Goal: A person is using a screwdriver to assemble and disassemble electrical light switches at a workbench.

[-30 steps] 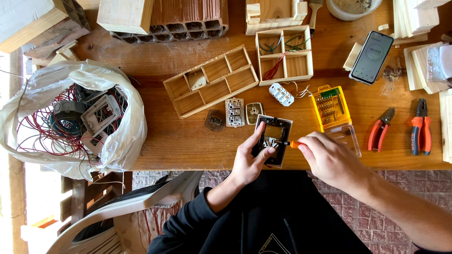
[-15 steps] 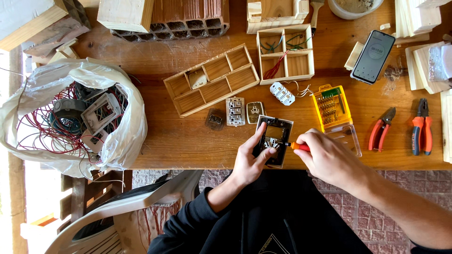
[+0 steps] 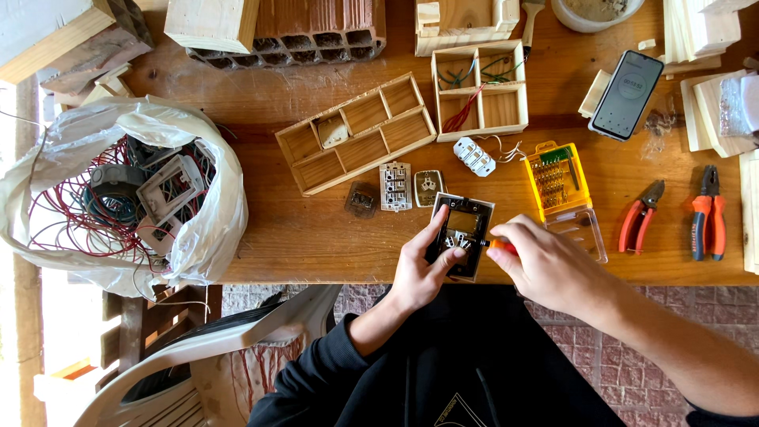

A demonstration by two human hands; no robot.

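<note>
Both hands' fingers (image 3: 439, 237) pinch the black switch frame (image 3: 465, 231) between them.

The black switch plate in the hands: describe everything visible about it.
The black switch plate is a dark rectangular frame, seemingly plastic, with small pale parts in its middle. It lies at the near edge of the wooden table, slightly tilted. The left hand grips its left side, and the right hand brings an orange-handled screwdriver to its centre.
</note>
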